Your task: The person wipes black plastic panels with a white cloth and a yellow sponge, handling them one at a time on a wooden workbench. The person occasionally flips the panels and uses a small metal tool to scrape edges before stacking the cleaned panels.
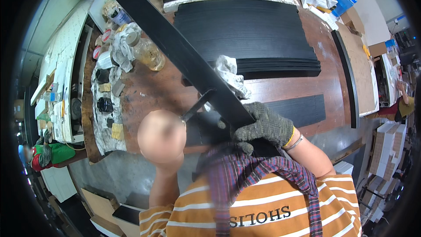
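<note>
A long black wooden strip slants across the view from upper left down to my right hand. That hand wears a dark knit glove and is closed around the strip's near end. My left hand is bare and smeared, its fingers hard to make out. A slim dark brush sticks out of it, with its tip against the strip's edge. Behind the strip lies a crumpled white rag. Part of a flat black board shows on the table beyond my right hand.
A stack of black boards fills the table's far middle. At the left stand a jar of yellowish liquid, a small black pot and a sponge block. Another black strip lies along the right edge. One person is at far left.
</note>
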Available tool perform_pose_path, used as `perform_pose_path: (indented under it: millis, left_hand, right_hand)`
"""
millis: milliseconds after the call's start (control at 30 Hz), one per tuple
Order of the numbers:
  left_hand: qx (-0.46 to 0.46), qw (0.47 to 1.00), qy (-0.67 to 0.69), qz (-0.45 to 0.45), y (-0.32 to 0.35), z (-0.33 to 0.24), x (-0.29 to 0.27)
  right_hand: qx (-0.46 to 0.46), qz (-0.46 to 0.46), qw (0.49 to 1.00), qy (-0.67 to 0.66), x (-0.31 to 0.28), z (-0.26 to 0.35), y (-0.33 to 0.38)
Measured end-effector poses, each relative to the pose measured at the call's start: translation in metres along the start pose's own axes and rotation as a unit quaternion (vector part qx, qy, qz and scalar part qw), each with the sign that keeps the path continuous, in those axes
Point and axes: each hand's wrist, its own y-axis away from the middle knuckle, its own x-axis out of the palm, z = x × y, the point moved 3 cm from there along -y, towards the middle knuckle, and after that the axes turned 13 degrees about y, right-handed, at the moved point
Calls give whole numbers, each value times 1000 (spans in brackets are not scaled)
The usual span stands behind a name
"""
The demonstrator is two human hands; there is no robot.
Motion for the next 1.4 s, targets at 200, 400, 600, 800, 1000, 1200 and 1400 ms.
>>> perform_pose_path:
  millis: [200,400,600,800,1000,1200,1400]
  left_hand:
    - [-6,988,155,10,-9,-8,3]
    - [-13,984,179,-3,-16,-15,6]
    - [-15,980,200,-16,-13,-12,8]
    - [-29,979,201,-14,-14,-13,10]
    - [-10,982,185,-18,-16,-16,11]
    - [-22,980,197,-22,-14,-13,10]
    - [-37,979,201,-10,-14,-10,6]
  right_hand:
    - [46,12,997,57,-3,-2,-1]
    - [42,7,996,75,-4,-3,-1]
    - [19,6,998,56,2,2,1]
    - [-11,7,1000,13,7,5,1]
    - [-13,6,1000,7,7,5,2]
    - [-15,4,1000,18,5,4,2]
    - [-25,3,1000,15,3,1,2]
